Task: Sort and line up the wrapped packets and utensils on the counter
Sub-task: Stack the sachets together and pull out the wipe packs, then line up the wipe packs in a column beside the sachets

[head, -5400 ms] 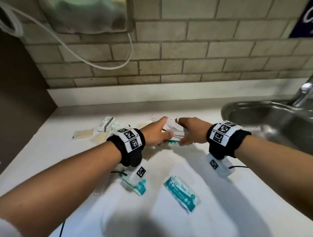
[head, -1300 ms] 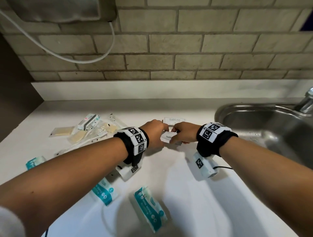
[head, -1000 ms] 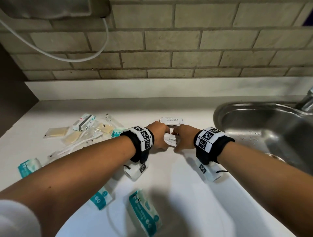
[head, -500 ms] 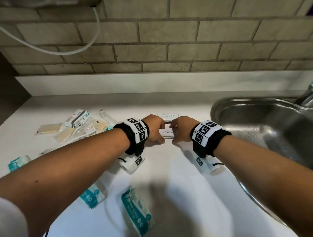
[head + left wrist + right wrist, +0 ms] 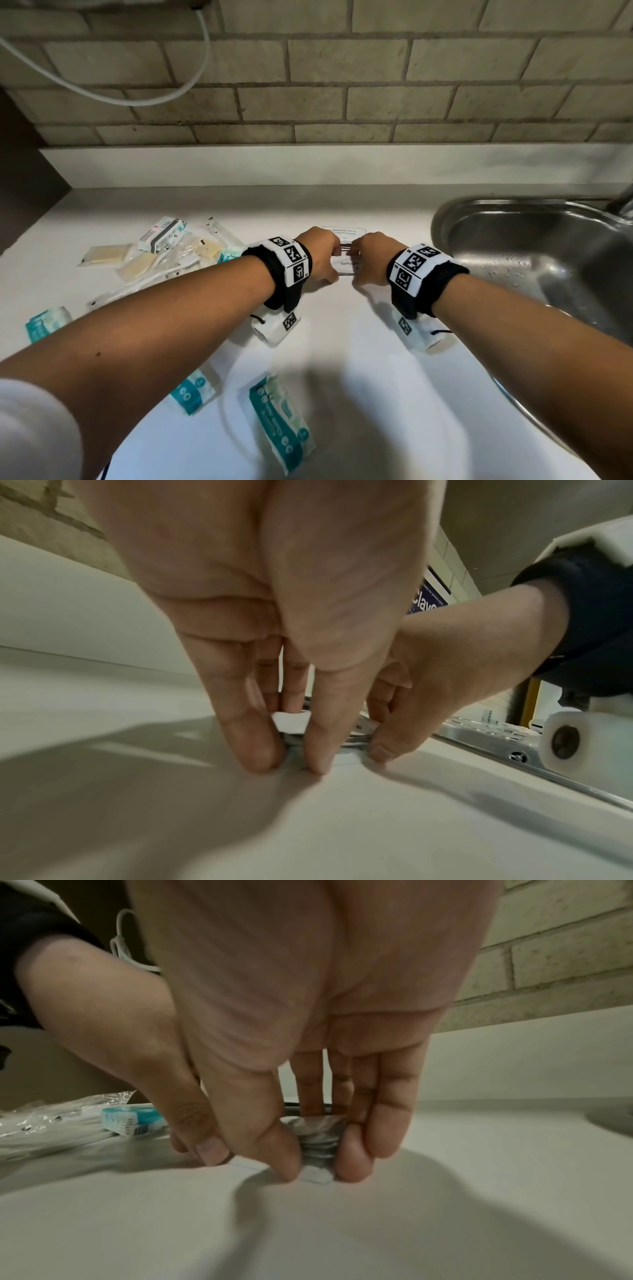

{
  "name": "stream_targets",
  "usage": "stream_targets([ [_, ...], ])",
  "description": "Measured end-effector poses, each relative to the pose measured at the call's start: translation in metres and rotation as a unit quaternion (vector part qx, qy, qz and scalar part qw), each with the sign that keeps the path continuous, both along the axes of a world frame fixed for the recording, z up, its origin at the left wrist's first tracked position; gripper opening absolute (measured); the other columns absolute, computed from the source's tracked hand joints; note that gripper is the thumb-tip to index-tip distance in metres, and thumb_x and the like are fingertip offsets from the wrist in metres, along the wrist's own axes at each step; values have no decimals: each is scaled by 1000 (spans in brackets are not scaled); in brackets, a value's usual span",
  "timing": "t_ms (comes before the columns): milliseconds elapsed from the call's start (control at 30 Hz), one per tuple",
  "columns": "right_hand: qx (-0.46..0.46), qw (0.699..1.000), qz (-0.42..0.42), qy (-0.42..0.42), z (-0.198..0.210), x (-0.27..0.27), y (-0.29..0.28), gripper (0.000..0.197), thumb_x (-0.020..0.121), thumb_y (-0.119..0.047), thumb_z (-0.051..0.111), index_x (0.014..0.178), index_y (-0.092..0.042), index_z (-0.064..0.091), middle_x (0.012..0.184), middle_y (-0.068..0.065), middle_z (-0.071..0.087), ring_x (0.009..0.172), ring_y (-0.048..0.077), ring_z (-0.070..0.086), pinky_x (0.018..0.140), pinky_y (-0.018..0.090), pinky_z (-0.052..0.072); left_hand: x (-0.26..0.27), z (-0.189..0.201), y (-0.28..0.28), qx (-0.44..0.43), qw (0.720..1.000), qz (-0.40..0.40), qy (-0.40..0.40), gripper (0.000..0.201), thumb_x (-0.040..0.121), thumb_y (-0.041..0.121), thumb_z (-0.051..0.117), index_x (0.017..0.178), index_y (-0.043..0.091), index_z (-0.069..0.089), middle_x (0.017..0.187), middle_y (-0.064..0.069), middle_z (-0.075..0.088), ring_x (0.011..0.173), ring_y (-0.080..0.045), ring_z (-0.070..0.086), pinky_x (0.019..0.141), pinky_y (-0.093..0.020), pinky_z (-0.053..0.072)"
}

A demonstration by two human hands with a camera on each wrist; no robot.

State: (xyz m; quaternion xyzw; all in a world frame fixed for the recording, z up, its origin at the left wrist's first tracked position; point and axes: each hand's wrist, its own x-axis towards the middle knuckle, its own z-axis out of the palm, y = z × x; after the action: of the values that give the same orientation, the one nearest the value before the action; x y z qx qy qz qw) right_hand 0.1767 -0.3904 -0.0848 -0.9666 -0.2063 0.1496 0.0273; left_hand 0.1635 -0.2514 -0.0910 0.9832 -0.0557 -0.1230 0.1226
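Note:
A small stack of white toothpaste packets (image 5: 344, 266) sits on the white counter (image 5: 359, 359), just in front of a flat shampoo packet (image 5: 343, 231). My left hand (image 5: 334, 263) pinches the stack's left end between thumb and fingers, and my right hand (image 5: 354, 265) pinches its right end. In the left wrist view the left hand (image 5: 291, 761) has its fingertips down on the counter around the stack (image 5: 291, 721). The right wrist view shows the right hand (image 5: 320, 1173) squeezing the layered stack (image 5: 318, 1146) the same way. Much of the stack is hidden by the fingers.
A loose pile of wrapped packets and utensils (image 5: 164, 253) lies at the left. Teal wipe packets (image 5: 281, 431) (image 5: 195, 390) (image 5: 46, 322) lie nearer me. A steel sink (image 5: 442, 219) opens at the right, with a tap (image 5: 623, 202). A brick wall stands behind.
Both hands have brought the toothpaste stack down from above the counter and set it in front of the shampoo packet. They still hold its two ends.

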Motion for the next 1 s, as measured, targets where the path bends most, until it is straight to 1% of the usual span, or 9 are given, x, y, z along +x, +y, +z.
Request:
stream_targets([
  [100,-8,1000,2,2,2,-2,0,44,70,-25,75,112,-16,65,106,5,67,93,26,66,81,32,57,-3,3,1,1,1000,-11,4,51,72,30,81,117,15,63,113,-5,66,101,-24,62,86,-31,51],
  [200,-27,1000,7,-8,11,-8,1,52,71,-32,77,118,-18,61,109,3,65,95,26,66,81,33,56,-9,12,8,-10,1000,-22,-13,52,74,29,79,121,16,61,118,-1,63,106,-21,60,84,-25,47],
  [367,-30,995,58,-77,47,-44,23,51,84,-39,62,128,-16,50,119,6,58,103,28,61,79,34,49,-25,45,45,-32,999,-17,-36,38,83,23,73,118,16,62,118,1,65,106,-19,61,83,-22,42],
  [500,-15,992,122,17,61,-103,54,55,79,-58,61,116,-18,58,107,2,63,92,24,60,78,34,52,-48,52,97,51,997,10,-48,31,85,18,65,116,15,63,120,-1,65,106,-21,60,79,-20,39],
  [667,-97,975,166,115,32,-162,77,78,60,-79,65,106,-16,67,99,3,71,88,23,65,77,32,53,-73,27,144,103,994,44,12,68,77,36,73,136,17,47,131,-4,55,113,-25,56,94,-29,45],
  [733,-89,978,143,120,27,-172,80,73,57,-75,69,103,-18,69,95,2,72,86,23,67,79,33,56,-74,20,147,101,994,39,-4,76,77,41,72,143,17,40,135,-6,51,119,-26,52,100,-34,44],
  [800,-77,978,143,128,30,-177,82,60,65,-64,72,104,-19,71,97,3,73,90,23,67,81,33,56,-70,17,144,123,992,37,-17,80,80,45,67,147,17,33,137,-10,46,127,-31,43,105,-39,41],
  [900,-68,975,151,149,37,-182,88,49,77,-46,74,116,-18,69,107,3,71,96,21,64,83,31,52,-66,17,139,178,983,32,-11,63,80,47,62,136,23,48,126,-10,46,124,-34,37,100,-43,41],
  [1000,-19,986,89,140,37,-182,93,61,73,-48,77,119,-13,57,109,2,65,94,21,59,75,31,48,-67,13,144,162,986,35,-27,61,75,43,69,130,27,50,123,-6,46,119,-30,37,96,-42,38],
])
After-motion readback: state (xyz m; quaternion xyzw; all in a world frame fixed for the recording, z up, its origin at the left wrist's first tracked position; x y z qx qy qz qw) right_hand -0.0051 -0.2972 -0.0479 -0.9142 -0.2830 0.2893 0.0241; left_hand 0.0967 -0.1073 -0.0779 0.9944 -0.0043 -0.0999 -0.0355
